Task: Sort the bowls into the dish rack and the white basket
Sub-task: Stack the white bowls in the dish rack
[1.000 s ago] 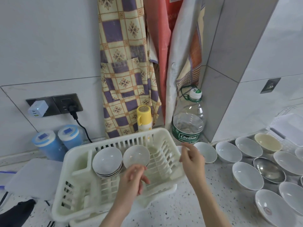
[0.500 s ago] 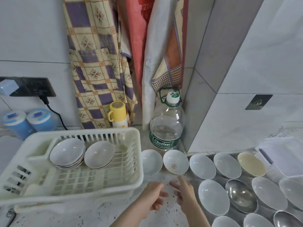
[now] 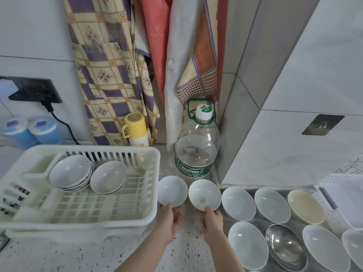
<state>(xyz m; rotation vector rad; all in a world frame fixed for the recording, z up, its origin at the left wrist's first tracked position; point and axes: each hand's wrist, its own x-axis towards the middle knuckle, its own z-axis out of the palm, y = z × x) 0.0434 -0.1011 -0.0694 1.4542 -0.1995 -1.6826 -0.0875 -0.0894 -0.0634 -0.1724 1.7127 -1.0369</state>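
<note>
A: What is gripped by the left hand (image 3: 168,216)?
B: The plain white bowl (image 3: 172,191), right of the dish rack (image 3: 149,193).
A: And the right hand (image 3: 212,219)?
B: The emblem bowl (image 3: 204,194) is pinched at its near rim.

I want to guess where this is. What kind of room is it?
Most likely a home kitchen. A white dish rack with bowls in it sits on a speckled counter, more bowls are laid out in rows, and aprons hang on the tiled wall.
</note>
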